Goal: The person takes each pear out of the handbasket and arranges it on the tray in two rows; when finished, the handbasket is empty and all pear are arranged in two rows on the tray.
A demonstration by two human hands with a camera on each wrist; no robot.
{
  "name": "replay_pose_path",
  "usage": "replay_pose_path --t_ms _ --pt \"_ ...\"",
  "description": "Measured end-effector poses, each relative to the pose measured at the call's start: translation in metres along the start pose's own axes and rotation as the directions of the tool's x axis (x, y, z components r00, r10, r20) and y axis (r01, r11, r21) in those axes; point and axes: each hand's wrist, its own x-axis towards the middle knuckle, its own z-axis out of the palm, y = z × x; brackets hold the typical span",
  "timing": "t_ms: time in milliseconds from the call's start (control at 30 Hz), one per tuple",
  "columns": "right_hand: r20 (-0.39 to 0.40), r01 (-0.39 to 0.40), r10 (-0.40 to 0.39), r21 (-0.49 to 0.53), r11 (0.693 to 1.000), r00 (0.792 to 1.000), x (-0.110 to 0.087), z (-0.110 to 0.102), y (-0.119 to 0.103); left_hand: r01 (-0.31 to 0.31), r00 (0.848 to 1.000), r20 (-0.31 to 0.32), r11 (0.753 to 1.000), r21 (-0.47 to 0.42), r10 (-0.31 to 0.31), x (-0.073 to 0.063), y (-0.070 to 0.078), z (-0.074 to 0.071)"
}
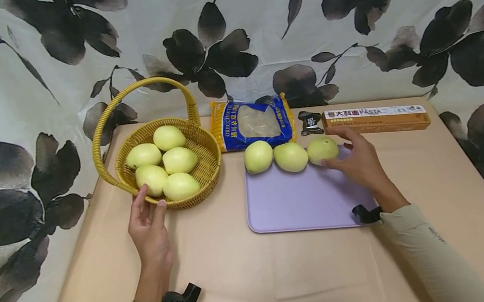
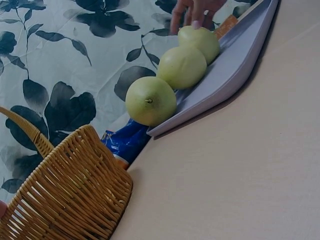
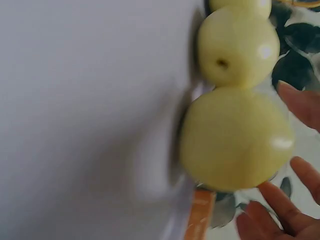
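Observation:
A purple cutting board (image 1: 306, 204) carries three pale green pears in a row along its far edge: a left pear (image 1: 258, 157), a middle pear (image 1: 291, 157) and a right pear (image 1: 321, 150). My right hand (image 1: 360, 157) is at the right pear, thumb and fingers spread loosely around its side; the right wrist view shows the fingertips close to the pear (image 3: 235, 140). On the left, a wicker basket (image 1: 207, 158) with a tall handle holds several more pears (image 1: 180, 160). My left hand (image 1: 150, 235) touches the basket's near rim with extended fingertips.
Behind the board lie a blue and yellow pasta bag (image 1: 252, 122), a small black packet (image 1: 310, 123) and an orange-brown pasta box (image 1: 375, 119). A floral cloth (image 1: 278, 15) hangs behind the table (image 1: 252, 280).

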Motion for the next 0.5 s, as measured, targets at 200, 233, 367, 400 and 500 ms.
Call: replay_pose_path --t_ms 200,233,367,400,500 --pt "-0.057 0.121 -0.122 -0.015 0.993 0.991 -0.004 0.011 -0.037 -0.018 1.000 -0.015 0.999 -0.027 0.017 -0.001 -0.001 0.000" --pt "-0.055 0.148 -0.149 -0.019 0.989 0.987 -0.005 0.013 -0.044 -0.015 1.000 -0.007 0.999 -0.035 0.015 -0.001 -0.002 0.001" --pt "-0.020 0.250 -0.250 -0.005 0.968 0.968 -0.006 0.027 -0.073 0.000 1.000 0.007 1.000 -0.030 0.000 -0.001 -0.003 0.005" --pt "-0.006 0.276 -0.276 0.005 0.961 0.961 -0.006 0.033 -0.081 0.002 1.000 0.006 1.000 -0.023 -0.002 -0.002 -0.002 0.005" --pt "0.050 0.340 -0.342 0.040 0.940 0.938 -0.004 0.051 -0.101 0.006 1.000 0.001 1.000 -0.013 -0.006 -0.002 -0.001 0.005"
